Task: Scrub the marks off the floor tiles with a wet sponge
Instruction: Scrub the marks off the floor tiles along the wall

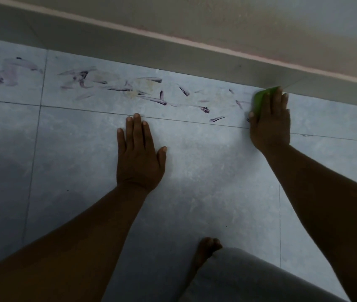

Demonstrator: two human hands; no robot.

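Observation:
Dark purple marks (153, 99) streak across the grey floor tiles (195, 171) in a band near the wall, from the far left to just left of my right hand. My right hand (271, 123) presses a green sponge (260, 101) flat on the tile at the right end of the band, close to the skirting. Only the sponge's left and top edges show past my fingers. My left hand (139, 153) lies flat on the tile below the marks, fingers spread a little, holding nothing.
A grey skirting (173, 53) runs along the wall (260, 22) just behind the marks. My bare foot (206, 251) and grey-clad knee (249, 280) rest on the floor at the bottom. Smeared pale patches (10, 73) lie at the far left.

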